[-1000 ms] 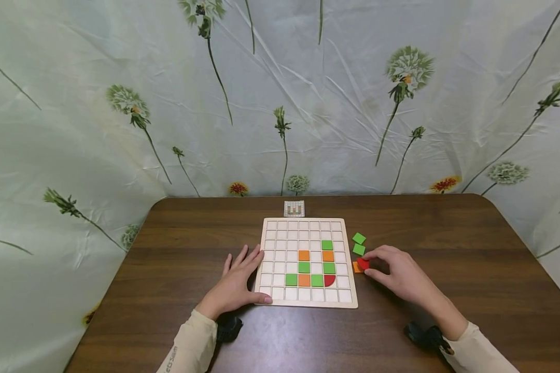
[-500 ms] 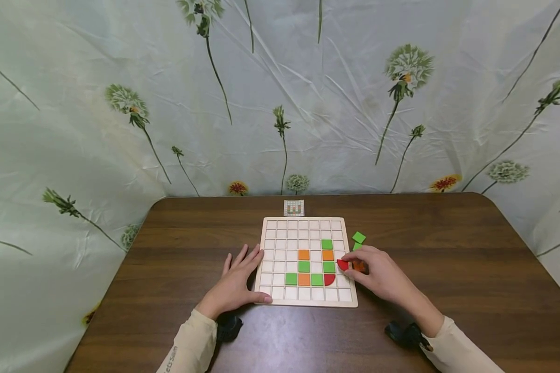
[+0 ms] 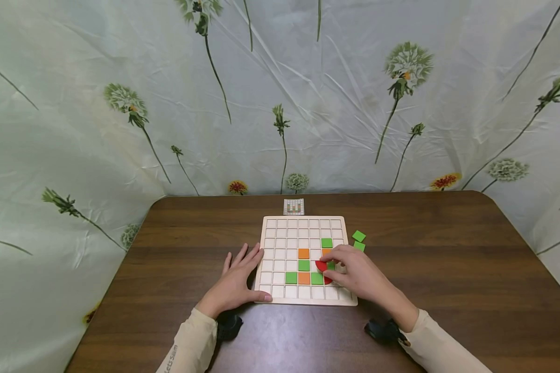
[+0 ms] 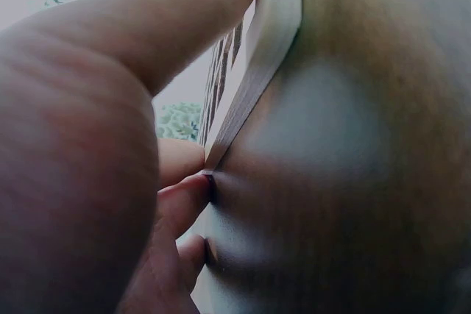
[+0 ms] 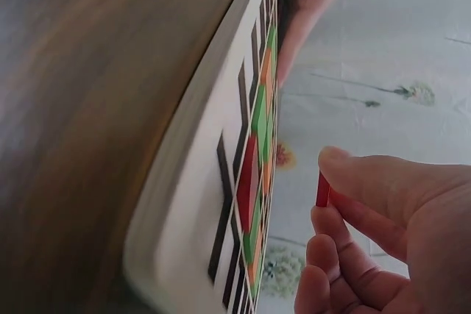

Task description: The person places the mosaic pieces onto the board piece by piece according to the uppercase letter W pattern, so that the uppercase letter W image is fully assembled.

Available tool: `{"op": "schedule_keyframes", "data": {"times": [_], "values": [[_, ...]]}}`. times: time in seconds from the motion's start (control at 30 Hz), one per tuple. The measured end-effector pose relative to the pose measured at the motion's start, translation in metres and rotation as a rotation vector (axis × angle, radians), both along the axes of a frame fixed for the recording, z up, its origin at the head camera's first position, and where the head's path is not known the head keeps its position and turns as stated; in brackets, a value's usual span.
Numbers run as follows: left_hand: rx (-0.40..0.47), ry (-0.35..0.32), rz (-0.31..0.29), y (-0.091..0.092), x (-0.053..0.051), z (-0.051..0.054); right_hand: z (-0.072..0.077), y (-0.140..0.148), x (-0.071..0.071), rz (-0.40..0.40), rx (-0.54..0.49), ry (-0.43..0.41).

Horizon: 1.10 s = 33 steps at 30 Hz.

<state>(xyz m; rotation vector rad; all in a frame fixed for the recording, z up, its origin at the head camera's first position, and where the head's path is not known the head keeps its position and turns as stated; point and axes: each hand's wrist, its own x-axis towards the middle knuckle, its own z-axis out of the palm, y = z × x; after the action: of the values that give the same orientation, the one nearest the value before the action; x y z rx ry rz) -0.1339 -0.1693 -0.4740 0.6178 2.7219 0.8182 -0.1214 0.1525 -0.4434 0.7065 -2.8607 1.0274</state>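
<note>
The right hand (image 3: pixel 361 274) pinched a thin, smooth red piece (image 3: pixel 321 266) with a curved edge between thumb and fingertips, holding it just above the board (image 3: pixel 280 233). The left hand (image 3: pixel 231 286) lay spread, its fingers along the board's left edge and its thumb on the near left corner. The board was pale, with rounded corners and a face divided into square cells. Flat green squares (image 3: pixel 304 266), orange squares (image 3: pixel 304 254) and a second red piece (image 3: pixel 327 281) sat in some cells; the right hand hid parts of several from the head view. Two loose green tiles (image 3: pixel 359 236) lay right of the board. A small printed card (image 3: pixel 293 206) rested beyond it on the dark, wood-grained table (image 3: pixel 191 223), before a creased, flower-printed cloth (image 3: pixel 336 103).
</note>
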Motion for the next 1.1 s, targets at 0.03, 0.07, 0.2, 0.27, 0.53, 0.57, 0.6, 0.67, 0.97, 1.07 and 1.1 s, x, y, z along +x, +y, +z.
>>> {"op": "schedule_keyframes", "data": {"times": [0.03, 0.07, 0.2, 0.27, 0.53, 0.57, 0.6, 0.67, 0.97, 1.07, 1.1], "values": [[0.0, 0.0, 0.0, 0.0, 0.0, 0.0, 0.0, -0.003, -0.001, 0.008, 0.003, 0.004], [0.003, -0.001, 0.0, 0.0, 0.0, 0.0, 0.0, -0.005, -0.001, 0.018, 0.006, 0.01], [0.002, -0.003, -0.002, -0.001, 0.0, 0.001, 0.0, -0.014, -0.002, 0.049, -0.001, 0.036], [-0.001, -0.001, -0.002, -0.001, 0.0, 0.002, 0.0, -0.02, -0.002, 0.059, -0.003, 0.035], [-0.022, -0.008, 0.004, -0.001, 0.0, 0.003, -0.002, -0.042, -0.003, 0.092, -0.004, 0.007], [-0.018, -0.005, 0.004, 0.0, 0.0, 0.004, -0.002, -0.045, -0.003, 0.097, -0.006, 0.004], [-0.014, -0.002, 0.004, 0.0, 0.0, 0.004, -0.002, -0.047, -0.003, 0.099, -0.008, -0.003], [-0.012, 0.0, 0.005, 0.0, 0.0, 0.004, -0.001, -0.052, -0.003, 0.1, -0.006, -0.004], [-0.012, -0.015, -0.007, -0.001, 0.001, 0.005, -0.005, -0.068, -0.005, 0.114, 0.03, -0.017], [-0.002, -0.01, -0.009, -0.001, 0.001, 0.004, -0.006, -0.072, -0.006, 0.124, 0.034, -0.01], [0.001, -0.008, -0.009, -0.001, 0.001, 0.004, -0.006, -0.074, -0.007, 0.129, 0.035, -0.004]]}}
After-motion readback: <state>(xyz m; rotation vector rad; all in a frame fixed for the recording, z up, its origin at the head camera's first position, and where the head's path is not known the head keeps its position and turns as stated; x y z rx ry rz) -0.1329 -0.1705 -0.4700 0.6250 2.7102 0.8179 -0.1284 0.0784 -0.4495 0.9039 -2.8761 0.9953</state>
